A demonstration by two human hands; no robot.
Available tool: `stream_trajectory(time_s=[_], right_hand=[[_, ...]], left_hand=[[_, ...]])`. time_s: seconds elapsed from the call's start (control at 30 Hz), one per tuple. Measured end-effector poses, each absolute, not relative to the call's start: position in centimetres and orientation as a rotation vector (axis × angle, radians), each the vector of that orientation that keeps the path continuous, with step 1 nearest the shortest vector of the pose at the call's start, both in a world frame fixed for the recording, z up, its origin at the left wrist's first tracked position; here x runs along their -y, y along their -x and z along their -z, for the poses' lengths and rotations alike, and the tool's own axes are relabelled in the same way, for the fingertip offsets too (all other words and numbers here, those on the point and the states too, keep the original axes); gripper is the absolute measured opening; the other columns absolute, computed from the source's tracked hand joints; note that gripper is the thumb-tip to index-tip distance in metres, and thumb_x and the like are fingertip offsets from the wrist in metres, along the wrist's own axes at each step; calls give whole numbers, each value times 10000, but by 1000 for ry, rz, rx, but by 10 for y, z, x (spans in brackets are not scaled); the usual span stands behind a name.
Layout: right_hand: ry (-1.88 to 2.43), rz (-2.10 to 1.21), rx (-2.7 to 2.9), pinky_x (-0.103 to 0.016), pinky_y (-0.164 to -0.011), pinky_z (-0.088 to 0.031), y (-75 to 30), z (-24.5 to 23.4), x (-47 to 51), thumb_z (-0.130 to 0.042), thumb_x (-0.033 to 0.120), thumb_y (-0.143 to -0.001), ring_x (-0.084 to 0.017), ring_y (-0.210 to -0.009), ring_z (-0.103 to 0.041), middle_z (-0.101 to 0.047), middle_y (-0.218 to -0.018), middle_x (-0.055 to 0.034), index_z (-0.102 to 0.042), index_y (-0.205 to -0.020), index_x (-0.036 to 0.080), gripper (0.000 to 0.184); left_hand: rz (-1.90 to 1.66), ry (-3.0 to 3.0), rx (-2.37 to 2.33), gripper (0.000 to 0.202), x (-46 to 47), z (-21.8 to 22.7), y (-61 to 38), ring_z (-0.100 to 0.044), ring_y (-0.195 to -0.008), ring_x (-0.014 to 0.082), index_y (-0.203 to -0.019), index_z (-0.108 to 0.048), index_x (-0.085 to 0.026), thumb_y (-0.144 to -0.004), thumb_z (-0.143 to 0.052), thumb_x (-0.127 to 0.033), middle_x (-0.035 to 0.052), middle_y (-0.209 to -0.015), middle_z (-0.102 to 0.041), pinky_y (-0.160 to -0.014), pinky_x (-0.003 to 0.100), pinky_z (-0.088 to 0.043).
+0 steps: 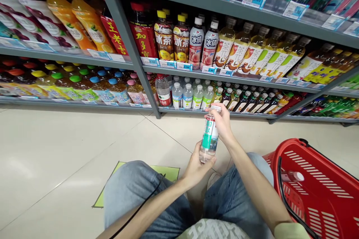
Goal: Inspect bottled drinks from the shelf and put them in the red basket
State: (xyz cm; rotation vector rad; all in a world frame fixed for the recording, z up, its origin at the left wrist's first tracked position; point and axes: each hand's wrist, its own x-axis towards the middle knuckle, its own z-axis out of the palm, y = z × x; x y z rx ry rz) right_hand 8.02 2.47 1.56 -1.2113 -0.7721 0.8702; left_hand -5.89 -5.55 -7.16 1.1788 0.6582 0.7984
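Observation:
Between my two hands is a clear plastic drink bottle [208, 138] with a white cap and a green, white and red label, held nearly upright above my knees. My left hand [198, 168] grips it around the base. My right hand [221, 119] is wrapped around the neck just under the cap. Behind the bottle, on the lowest shelf, stand small bottles with white caps [187, 96] and blue or green labels. A large red-capped water bottle [163, 91] stands left of them.
A red shopping basket [331, 186] stands on the floor at my right, with a white-capped bottle [293, 176] lying inside. A grey shelf post [131, 44] divides the drink racks. A green floor sticker [114, 183] lies by my left knee.

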Motion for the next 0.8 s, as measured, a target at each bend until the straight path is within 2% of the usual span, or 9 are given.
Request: stream_trajectory(time_s=[0.1,0.2,0.33,0.37,0.4,0.47,0.57,0.67,0.8], right_hand=[[1180,-893,807,-247,-500,-506,-84,-14,-25,-643,234,-695,-147,-545,-631,-687,-734,37,-583,-950,236,262],[1036,-1032,814,-276,-472,-513,-84,-20,-21,-614,232,-686,-173,-527,-629,-661,-678,40,-560,-943,239,263],[799,-1289,766,-309,-489,-546,-77,-28,-15,-562,277,-671,-177,-533,-627,-642,-666,34,-545,-948,232,281],[769,-1324,767,-313,-500,-555,-75,-28,-14,-555,286,-677,-175,-541,-629,-641,-670,33,-545,-954,230,283],[761,-1339,781,-317,-510,-562,-73,-28,-13,-552,291,-689,-175,-552,-634,-642,-679,31,-544,-963,230,280],[824,-1302,850,-307,-510,-563,-70,-25,-12,-558,284,-719,-176,-575,-650,-657,-713,26,-544,-982,232,269],[1046,-1084,1000,-254,-496,-533,-70,-16,-14,-579,243,-730,-153,-586,-661,-682,-801,17,-562,-968,229,239],[1207,-931,1059,-232,-484,-510,-71,-7,-19,-584,221,-715,-138,-569,-661,-683,-848,20,-572,-918,224,204],[1262,-963,1023,-237,-467,-500,-70,-2,-23,-574,225,-705,-135,-531,-643,-682,-827,24,-572,-907,224,202]], left_hand=[[-849,-1238,-730,630,56,70,60,-603,-795,150,-1333,-400,-207,-824,-754,-318,23,-922,-637,-751,284,-501],[-789,-1091,-570,658,52,68,64,-612,-741,162,-1292,-425,-221,-767,-809,-319,23,-871,-634,-666,280,-513],[-547,-788,-207,707,44,58,72,-659,-895,261,-1280,-473,-259,-696,-842,-410,133,-1219,-605,-565,304,-557],[-510,-752,-158,703,44,55,73,-659,-891,261,-1266,-500,-252,-680,-847,-428,141,-1254,-589,-536,291,-552],[-484,-742,-137,672,44,53,74,-657,-852,243,-1226,-539,-226,-671,-850,-442,143,-1216,-604,-505,264,-534],[-454,-783,-189,565,45,52,73,-636,-739,191,-1096,-601,-159,-679,-849,-450,123,-1005,-652,-460,213,-477],[-564,-879,-450,525,48,58,65,-585,-602,125,-1025,-566,-152,-687,-864,-420,47,-808,-637,-444,194,-432],[-694,-906,-643,634,51,67,58,-538,-518,81,-1084,-476,-190,-653,-895,-390,5,-831,-638,-444,204,-437],[-687,-899,-652,670,53,73,55,-545,-533,83,-1138,-452,-193,-671,-881,-411,6,-850,-637,-447,202,-436]])
